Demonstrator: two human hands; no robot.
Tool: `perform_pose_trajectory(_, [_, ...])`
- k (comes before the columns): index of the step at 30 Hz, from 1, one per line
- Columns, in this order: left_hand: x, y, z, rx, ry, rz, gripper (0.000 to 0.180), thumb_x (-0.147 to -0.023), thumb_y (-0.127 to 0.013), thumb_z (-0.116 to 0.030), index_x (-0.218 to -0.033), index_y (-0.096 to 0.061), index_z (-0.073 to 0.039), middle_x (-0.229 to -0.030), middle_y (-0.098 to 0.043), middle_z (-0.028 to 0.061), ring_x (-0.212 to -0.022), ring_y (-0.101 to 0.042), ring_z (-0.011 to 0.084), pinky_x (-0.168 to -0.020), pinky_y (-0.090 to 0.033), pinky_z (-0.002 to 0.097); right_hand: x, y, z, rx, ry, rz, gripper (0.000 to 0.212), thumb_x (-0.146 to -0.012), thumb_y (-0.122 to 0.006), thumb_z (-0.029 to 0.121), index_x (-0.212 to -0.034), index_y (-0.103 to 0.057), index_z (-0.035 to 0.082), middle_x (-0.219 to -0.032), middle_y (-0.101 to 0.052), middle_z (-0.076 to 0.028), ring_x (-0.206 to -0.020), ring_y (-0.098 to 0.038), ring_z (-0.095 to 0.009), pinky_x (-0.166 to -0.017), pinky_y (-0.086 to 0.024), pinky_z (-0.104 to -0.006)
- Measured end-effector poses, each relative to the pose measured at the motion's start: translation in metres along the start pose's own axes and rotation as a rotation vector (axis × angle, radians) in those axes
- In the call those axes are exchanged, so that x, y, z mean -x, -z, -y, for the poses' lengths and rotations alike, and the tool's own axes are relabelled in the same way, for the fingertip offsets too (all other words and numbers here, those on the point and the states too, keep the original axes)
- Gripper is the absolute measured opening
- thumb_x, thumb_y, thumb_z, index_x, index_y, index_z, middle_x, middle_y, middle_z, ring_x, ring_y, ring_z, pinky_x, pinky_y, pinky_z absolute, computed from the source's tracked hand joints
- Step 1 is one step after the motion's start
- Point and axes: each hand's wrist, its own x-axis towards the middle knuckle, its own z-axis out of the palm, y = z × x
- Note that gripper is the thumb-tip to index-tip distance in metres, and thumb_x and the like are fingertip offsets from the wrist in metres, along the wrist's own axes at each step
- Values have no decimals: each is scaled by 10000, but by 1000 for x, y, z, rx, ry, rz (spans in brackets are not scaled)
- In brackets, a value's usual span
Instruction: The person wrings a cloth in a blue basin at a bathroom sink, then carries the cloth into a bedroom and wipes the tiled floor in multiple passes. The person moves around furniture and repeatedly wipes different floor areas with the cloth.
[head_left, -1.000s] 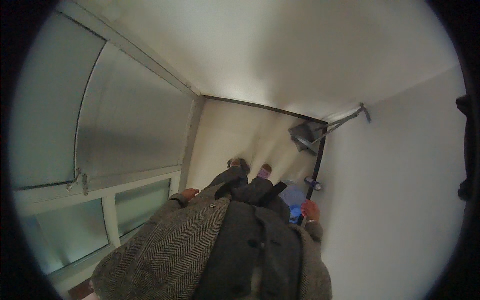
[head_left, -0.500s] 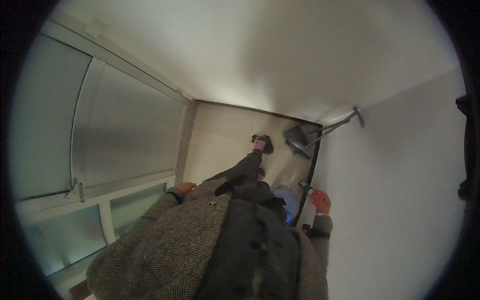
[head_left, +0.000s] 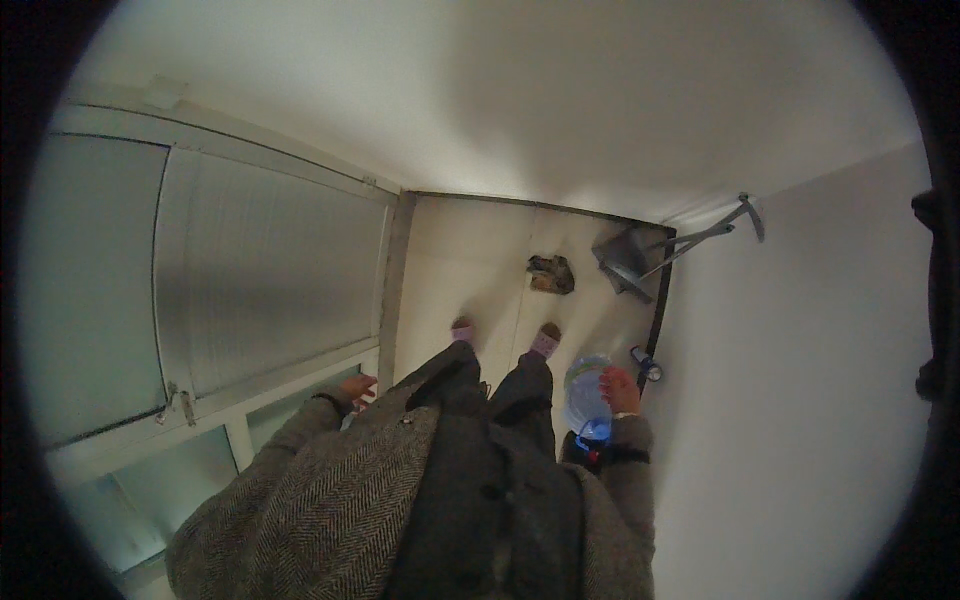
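Note:
My left hand (head_left: pixel 360 387) hangs beside the glazed door, its fingers loosely apart and nothing visible in them. My right hand (head_left: pixel 620 388) is lower right of centre, overlapping a large clear bluish water jug (head_left: pixel 585 398) with a blue handle. The fingers look slightly bent and apart; no held thing shows. Whether they touch the jug I cannot tell. Close to that hand, a small flashlight-like thing (head_left: pixel 647 363) lies by the wall's dark skirting. Ahead of my feet (head_left: pixel 545 340), a dark brown bundle (head_left: pixel 550 273) rests on the floor; its kind is unclear.
In the far right corner a grey dustpan (head_left: pixel 625 262) stands with long handles (head_left: pixel 705 238) leaning on the wall. At left is a framed door (head_left: pixel 270 250) with frosted panels and a handle (head_left: pixel 180 402). White walls close the space ahead and at right.
My foot has come back from the brown bundle, and both feet now show side by side. My right hand has shifted inward over the jug. The view has turned slightly.

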Motion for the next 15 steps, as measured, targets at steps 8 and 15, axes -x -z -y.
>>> perform_pose_trajectory(8, [-23,37,-17,12,-58,115,663,-917,-482,-563,-1434,-337,-174,-1428,-384,135,-1279,-398,360,-992,-362,538,-13,-76,-47,228,-109,-130,259,-902,-602,281,-1082,-631,97,-908,-631,-27,-677,-566,-96,-510,-411,-234])
perform_pose_trajectory(15, [-161,43,61,-343,-442,124,790,-883,-527,-593,-1442,-312,-78,-1449,-347,188,-1306,-368,391,-1063,-332,479,-73,-154,-113,311,-147,-204,319,-891,-610,274,-1165,-606,109,-888,-612,-9,-705,-551,-102,-527,-424,-251])
